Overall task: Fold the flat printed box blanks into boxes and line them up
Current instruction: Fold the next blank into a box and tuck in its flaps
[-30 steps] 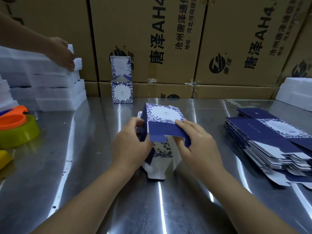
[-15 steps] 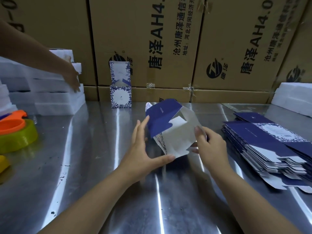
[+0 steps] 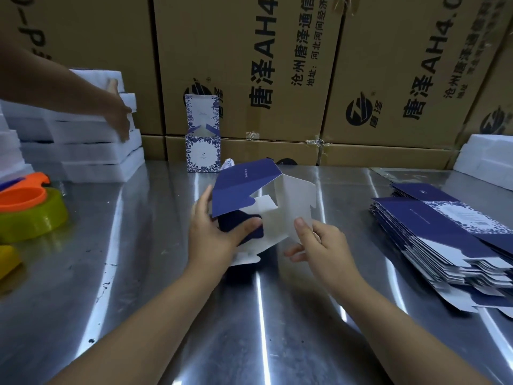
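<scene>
A half-formed blue and white box blank [image 3: 244,187] is tilted on its side above the steel table [image 3: 138,273], its white inside facing me. My left hand [image 3: 213,237] grips its left wall, thumb on a dark blue flap inside. My right hand [image 3: 319,245] pinches the white flap on its right side. One folded box [image 3: 203,154] with its lid up stands at the back against the cartons. A stack of flat blanks [image 3: 449,234] lies at the right.
Brown cartons [image 3: 249,65] wall off the back. White foam slabs [image 3: 94,151] are stacked at the back left, with another person's hand [image 3: 118,115] on them. More foam [image 3: 488,157] sits at the far right. Orange and yellow-green tape rolls [image 3: 30,209] lie at the left edge.
I have turned the blank from its printed face upward to lying open toward me, and the walls have spread into a tube. The other person's hand has slid lower on the foam stack.
</scene>
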